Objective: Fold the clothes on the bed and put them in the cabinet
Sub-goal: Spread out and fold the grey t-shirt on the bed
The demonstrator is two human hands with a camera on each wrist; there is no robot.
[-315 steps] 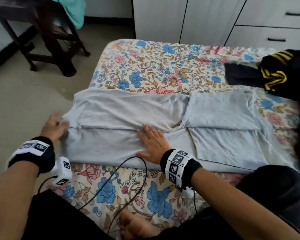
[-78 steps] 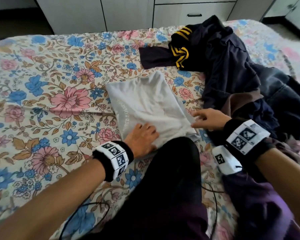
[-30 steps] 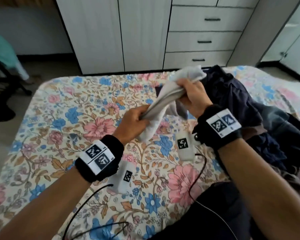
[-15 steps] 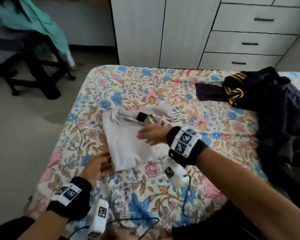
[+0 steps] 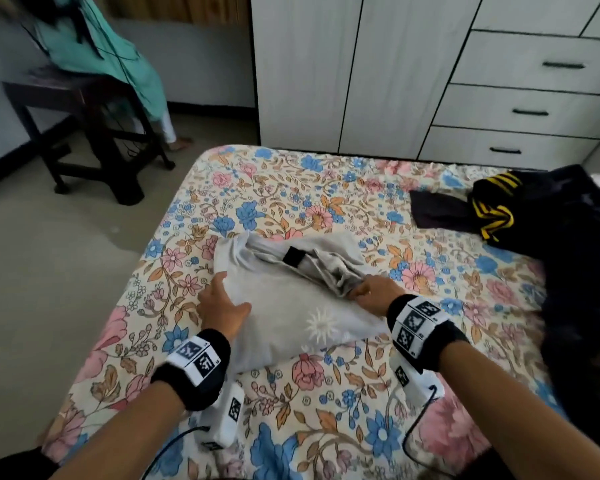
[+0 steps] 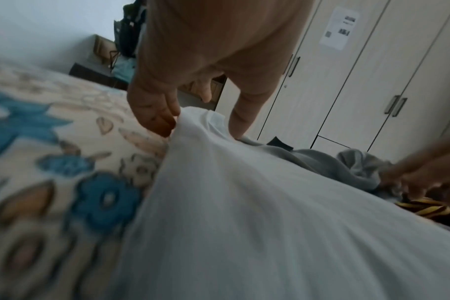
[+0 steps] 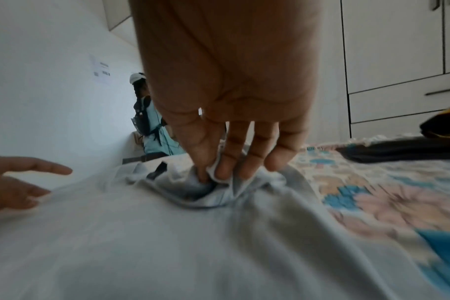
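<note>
- Dark clothes (image 5: 551, 237) piled at 2 o'clock on the bed (image 5: 291, 188); cabinet (image 5: 361, 71) at 12.
- Right hand (image 5: 373, 292) pinches the grey shirt (image 5: 291, 306)'s bunched fold, fingertips buried in it.
- Left hand (image 5: 220, 303) lies flat, fingers spread.

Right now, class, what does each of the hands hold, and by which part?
The right hand pinches the grey garment at its bunched right edge. The left hand rests on its left edge, gripping nothing.

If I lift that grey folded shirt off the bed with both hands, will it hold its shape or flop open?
The grey shirt will probably flop: its far edge is already bunched and loose where the right hand pinches a fold. It looks thin and light, creasing under the left hand, so supporting it from underneath seems safer. It is unlikely to slide off the floral bedsheet.
</note>
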